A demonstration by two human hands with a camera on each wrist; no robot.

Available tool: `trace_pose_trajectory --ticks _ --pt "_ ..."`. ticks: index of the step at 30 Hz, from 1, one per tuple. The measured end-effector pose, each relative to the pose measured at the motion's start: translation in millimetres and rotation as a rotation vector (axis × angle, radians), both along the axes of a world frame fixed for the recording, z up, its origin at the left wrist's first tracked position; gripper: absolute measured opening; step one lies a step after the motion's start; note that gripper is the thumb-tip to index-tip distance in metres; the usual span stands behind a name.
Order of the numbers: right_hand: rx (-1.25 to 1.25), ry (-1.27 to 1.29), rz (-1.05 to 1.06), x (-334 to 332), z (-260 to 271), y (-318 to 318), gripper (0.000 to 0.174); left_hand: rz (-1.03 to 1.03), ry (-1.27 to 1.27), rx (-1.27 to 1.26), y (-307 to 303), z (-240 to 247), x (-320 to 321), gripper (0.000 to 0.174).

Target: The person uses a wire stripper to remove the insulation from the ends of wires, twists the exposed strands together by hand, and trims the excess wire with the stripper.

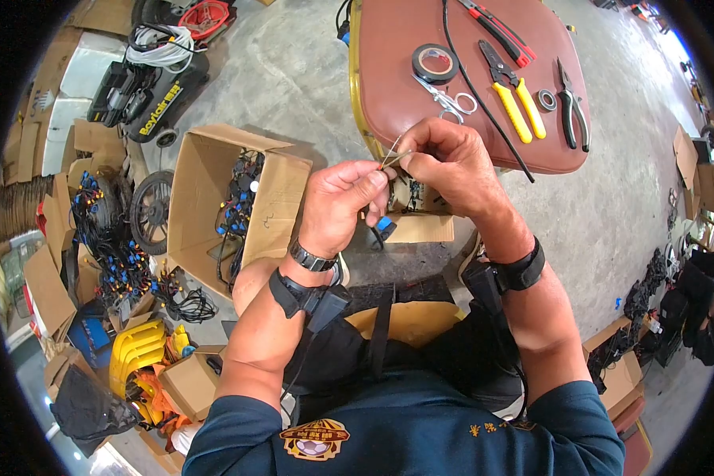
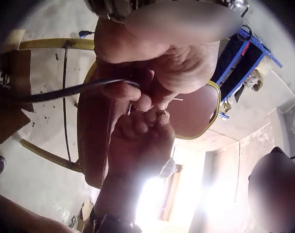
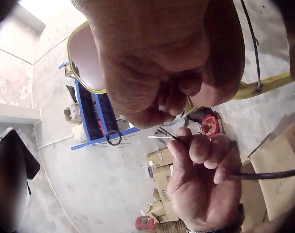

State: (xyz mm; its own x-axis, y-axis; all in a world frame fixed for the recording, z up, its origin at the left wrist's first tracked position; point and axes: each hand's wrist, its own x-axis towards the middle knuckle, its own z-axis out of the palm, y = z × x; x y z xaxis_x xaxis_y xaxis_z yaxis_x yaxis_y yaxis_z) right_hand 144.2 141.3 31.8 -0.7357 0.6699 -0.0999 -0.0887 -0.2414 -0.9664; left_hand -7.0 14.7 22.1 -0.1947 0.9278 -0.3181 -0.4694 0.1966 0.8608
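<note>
In front of the body, my left hand (image 1: 343, 202) grips a black cable (image 3: 271, 174), whose jacketed length trails out past the curled fingers. Thin wires (image 1: 394, 152) stick out of the cable between thumb and forefinger. Close against it, my right hand (image 1: 452, 170) pinches these thin wires with thumb and forefinger, the fingertips nearly meeting those of the left. From the right wrist, a dark and a whitish strand (image 3: 159, 137) show in the small gap between the hands. The right hand's other fingers are curled in, and its exact hold is partly hidden.
Just ahead, a brown padded seat (image 1: 389, 87) bears black tape (image 1: 418, 67), scissors (image 1: 452, 103), yellow-handled wire strippers (image 1: 521, 107), red-handled pliers (image 1: 504, 36), black pliers (image 1: 570, 103), a metal ring and a loose black cable (image 1: 496, 127). A cardboard box (image 1: 274, 202) of cables stands left.
</note>
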Motion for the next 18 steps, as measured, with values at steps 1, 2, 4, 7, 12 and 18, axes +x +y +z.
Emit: trace_pose_trajectory --ticks 1,2,4,7,12,18 --pt "0.007 -0.017 0.013 1 0 1 0.007 0.002 -0.038 -0.024 0 2 0 0.018" --pt "0.015 -0.034 0.026 2 0 1 0.007 0.005 -0.075 -0.049 0 3 -1 0.019" --pt "0.031 -0.041 0.03 3 3 1 0.007 0.003 -0.096 -0.03 1 6 -2 0.02" --pt "0.104 -0.085 0.039 6 6 3 0.008 -0.025 -0.093 -0.02 0 6 -5 0.021" --pt "0.342 -0.072 0.084 10 11 11 0.008 -0.106 -0.056 -0.056 1 8 -15 0.02" --pt "0.458 -0.059 0.191 13 11 18 0.011 -0.162 0.022 -0.086 2 12 -21 0.017"
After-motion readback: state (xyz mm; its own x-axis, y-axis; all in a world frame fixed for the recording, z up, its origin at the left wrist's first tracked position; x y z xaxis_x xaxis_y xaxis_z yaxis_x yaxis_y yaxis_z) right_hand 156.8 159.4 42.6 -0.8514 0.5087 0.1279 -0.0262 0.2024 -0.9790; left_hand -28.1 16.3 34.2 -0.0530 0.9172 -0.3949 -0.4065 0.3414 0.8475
